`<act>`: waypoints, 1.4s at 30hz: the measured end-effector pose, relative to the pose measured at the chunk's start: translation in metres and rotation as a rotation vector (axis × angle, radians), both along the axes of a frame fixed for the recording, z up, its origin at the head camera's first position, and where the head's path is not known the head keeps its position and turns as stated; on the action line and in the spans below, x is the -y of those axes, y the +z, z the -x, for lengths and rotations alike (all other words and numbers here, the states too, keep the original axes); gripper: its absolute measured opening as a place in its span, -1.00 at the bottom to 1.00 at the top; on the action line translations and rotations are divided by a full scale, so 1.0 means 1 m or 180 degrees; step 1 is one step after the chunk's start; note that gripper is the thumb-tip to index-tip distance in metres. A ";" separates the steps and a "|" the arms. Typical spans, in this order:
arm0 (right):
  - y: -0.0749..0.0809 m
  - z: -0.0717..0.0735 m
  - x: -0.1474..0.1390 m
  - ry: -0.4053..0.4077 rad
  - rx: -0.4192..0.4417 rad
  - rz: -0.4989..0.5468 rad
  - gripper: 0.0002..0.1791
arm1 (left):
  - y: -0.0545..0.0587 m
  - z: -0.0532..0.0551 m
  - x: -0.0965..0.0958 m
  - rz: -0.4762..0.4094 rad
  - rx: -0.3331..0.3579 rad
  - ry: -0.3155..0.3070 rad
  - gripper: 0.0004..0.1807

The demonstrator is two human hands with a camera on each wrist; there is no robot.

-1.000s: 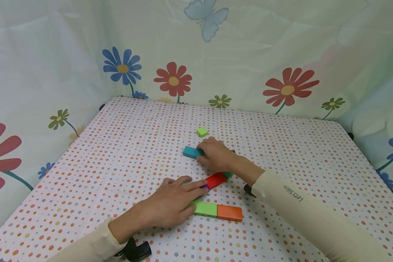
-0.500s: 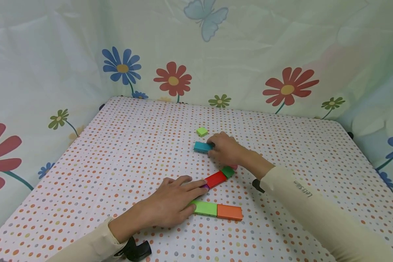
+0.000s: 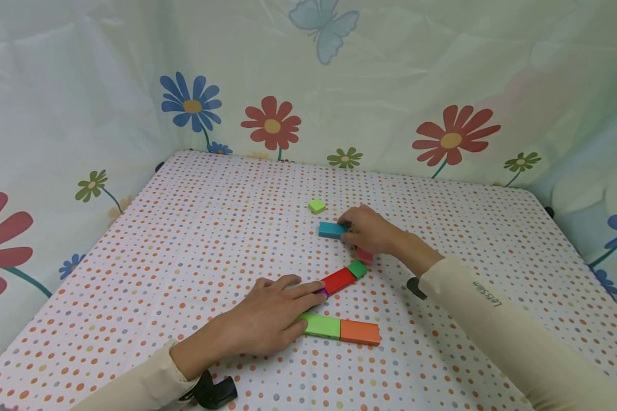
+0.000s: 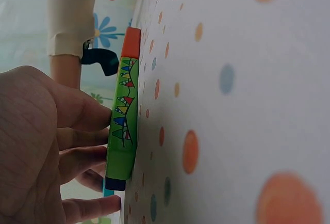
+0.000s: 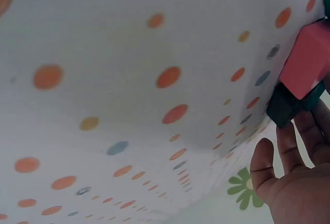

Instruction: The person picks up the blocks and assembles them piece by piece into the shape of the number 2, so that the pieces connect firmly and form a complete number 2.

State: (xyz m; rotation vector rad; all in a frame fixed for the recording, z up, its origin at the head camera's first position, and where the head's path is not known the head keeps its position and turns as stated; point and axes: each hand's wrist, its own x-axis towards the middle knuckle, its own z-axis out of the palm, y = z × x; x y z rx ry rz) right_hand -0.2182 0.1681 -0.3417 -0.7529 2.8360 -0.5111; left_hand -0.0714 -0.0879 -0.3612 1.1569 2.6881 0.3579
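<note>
My right hand (image 3: 370,229) grips the right end of a blue block (image 3: 330,230), fingers at its far side and thumb at its near side. Right below it lies a pink block (image 3: 365,257), followed by a small green block (image 3: 357,269), a red block (image 3: 338,281) and a purple block (image 3: 323,293) in a bent row. In the right wrist view a dark block (image 5: 283,105) shows beside the pink one, at the fingertips. My left hand (image 3: 264,317) rests with extended fingers over the purple end, its thumb against a light green block (image 4: 124,115) printed with bunting.
An orange block (image 3: 360,332) abuts the light green one. Farther back a small lime block (image 3: 316,206) lies alone on the dotted tablecloth (image 3: 226,228). Flowered curtains (image 3: 380,85) rise behind the table and at its sides. Black wrist mounts (image 3: 216,393) hang under the sleeves.
The right hand has moved to the right and slightly away, and the blue block has shifted with it. The pink and small green blocks have come into sight. The left hand stays in place.
</note>
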 end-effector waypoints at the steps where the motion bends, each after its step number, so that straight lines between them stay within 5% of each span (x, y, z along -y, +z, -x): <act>1: -0.001 0.000 -0.001 -0.0003 -0.0013 -0.0011 -0.59 | 0.000 0.000 0.000 -0.0001 0.0000 0.0001 -0.43; 42: -0.003 -0.004 -0.011 -0.0248 0.0164 -0.0009 -0.49 | -0.001 0.000 0.000 0.0001 0.0039 0.0012 -0.42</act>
